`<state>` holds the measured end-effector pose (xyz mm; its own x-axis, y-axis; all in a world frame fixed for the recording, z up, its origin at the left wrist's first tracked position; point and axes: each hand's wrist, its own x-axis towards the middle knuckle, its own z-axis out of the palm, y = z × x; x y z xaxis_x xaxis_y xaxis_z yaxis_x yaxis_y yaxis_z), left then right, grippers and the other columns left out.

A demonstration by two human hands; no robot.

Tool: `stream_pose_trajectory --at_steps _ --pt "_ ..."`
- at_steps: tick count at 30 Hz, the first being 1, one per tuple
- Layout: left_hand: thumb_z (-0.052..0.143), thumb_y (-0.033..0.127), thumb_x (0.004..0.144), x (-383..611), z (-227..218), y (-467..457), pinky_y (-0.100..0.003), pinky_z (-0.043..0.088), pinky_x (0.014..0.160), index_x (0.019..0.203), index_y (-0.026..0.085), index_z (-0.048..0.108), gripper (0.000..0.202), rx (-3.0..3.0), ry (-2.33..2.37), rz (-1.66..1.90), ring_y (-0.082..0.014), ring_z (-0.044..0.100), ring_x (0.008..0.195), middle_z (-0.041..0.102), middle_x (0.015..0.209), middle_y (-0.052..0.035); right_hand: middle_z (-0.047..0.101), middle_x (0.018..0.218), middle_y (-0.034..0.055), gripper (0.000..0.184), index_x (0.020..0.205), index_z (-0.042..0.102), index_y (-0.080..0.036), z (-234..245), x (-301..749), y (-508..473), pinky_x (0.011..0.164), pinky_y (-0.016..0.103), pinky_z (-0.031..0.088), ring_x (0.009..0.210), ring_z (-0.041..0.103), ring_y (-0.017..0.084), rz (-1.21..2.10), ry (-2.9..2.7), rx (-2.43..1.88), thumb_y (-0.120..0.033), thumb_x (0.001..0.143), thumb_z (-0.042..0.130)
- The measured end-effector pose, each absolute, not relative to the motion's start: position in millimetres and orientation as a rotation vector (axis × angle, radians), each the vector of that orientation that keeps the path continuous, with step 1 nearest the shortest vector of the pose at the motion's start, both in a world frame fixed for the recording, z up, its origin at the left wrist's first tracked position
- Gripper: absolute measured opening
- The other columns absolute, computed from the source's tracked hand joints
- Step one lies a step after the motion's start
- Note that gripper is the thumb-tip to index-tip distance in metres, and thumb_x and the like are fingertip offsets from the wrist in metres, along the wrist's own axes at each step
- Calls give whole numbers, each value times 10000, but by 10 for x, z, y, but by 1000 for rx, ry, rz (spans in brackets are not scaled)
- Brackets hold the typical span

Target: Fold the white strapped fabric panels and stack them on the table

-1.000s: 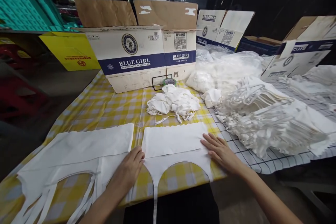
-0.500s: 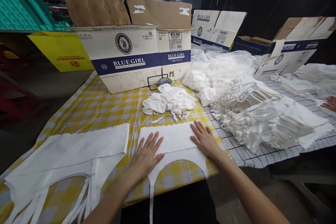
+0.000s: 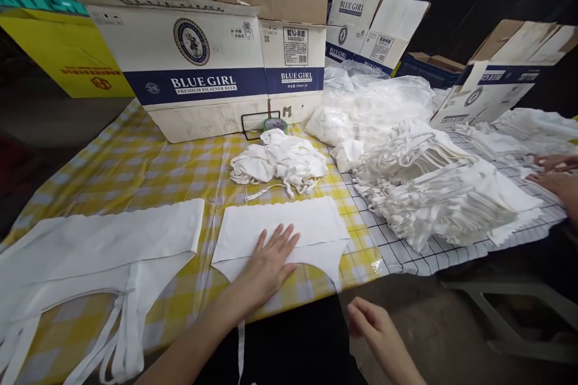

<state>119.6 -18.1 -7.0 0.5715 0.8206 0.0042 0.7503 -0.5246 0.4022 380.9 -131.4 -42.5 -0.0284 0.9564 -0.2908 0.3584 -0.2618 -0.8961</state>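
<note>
My left hand (image 3: 271, 258) lies flat, fingers spread, on a white strappy top (image 3: 289, 216) with a scalloped edge, spread on the table in front of me. One thin strap hangs over the table's near edge. My right hand (image 3: 372, 325) is off the cloth, just past the near edge at lower right, its fingers curled together; whether a strap is between them is hidden. To the left lies a layered pile of similar white tops (image 3: 112, 240), straps trailing toward me. Beyond the top sits a crumpled heap of white garments (image 3: 280, 159) with an adjustable strap.
A large beer carton (image 3: 203, 78) stands at the back, with a tape roll (image 3: 275, 124) and a black wire frame before it. At right are a tall stack of folded white garments (image 3: 442, 192), a clear plastic bag (image 3: 370, 102) and another person's hands (image 3: 555, 174). A stool (image 3: 510, 313) stands below.
My right hand has left the top's right side and come back toward me, its fingers now curled. My left hand stays flat on the top. The view has tilted downward.
</note>
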Motion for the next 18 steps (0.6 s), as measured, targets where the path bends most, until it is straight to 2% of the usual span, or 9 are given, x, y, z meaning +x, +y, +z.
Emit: stream_pose_trajectory --at_steps 2,4,5,7,9,11,14,18 --pt "427 323 887 1488 -35 -150 -515 118 1096 1401 289 238 549 2463 1166 306 -240 150 1369 220 1484 -45 646 811 44 215 792 600 -225 -599 3776 -1398 633 303 460 769 595 235 1256 -1206 -1720 -438 778 576" --pt "429 331 885 1731 -42 -111 -518 101 1097 1401 300 229 555 2485 1093 315 -239 134 1373 205 1490 -36 617 1083 73 349 1004 595 -239 -709 3724 -1380 788 350 469 1028 550 280 1245 -1061 -1682 -442 723 641" --pt "428 346 884 1826 -63 -92 -524 95 1095 1402 301 227 558 2496 1071 308 -243 125 1374 197 1492 -35 594 1141 72 404 1070 575 -245 -732 3694 -1356 855 367 450 1100 513 282 1279 -1024 -1626 -440 723 645" --pt "430 394 875 1955 -134 -63 -537 73 1092 1403 298 230 572 2523 1056 290 -258 97 1377 181 1497 -34 622 1064 57 351 1045 588 -242 -735 3639 -1323 906 380 419 1076 528 270 1360 -1015 -1519 -439 756 618" --pt "428 433 867 2012 -214 -53 -536 42 1094 1403 296 236 585 2553 1080 291 -265 64 1380 165 1501 -29 642 888 37 252 914 623 -225 -720 3605 -1335 881 372 424 952 571 252 1399 -1047 -1483 -440 789 583" --pt "417 448 866 2024 -274 -56 -526 16 1098 1404 301 236 586 2579 1109 302 -263 43 1382 153 1504 -17 617 801 21 222 819 616 -214 -725 3588 -1373 841 353 432 873 573 233 1374 -1066 -1489 -432 791 585" --pt "407 453 866 2024 -303 -69 -523 12 1099 1404 305 236 584 2590 1130 287 -266 50 1381 157 1504 -8 603 883 9 215 885 564 -236 -771 3546 -1384 852 331 428 929 553 217 1276 -957 -1442 -406 768 624" --pt "417 407 862 2072 -278 -129 -561 34 1085 1395 308 269 562 2574 1189 265 -302 42 1376 170 1501 2 596 1015 31 372 1081 465 -267 -834 3439 -1290 874 344 430 1039 529 220 1281 -801 -1275 -425 775 606"
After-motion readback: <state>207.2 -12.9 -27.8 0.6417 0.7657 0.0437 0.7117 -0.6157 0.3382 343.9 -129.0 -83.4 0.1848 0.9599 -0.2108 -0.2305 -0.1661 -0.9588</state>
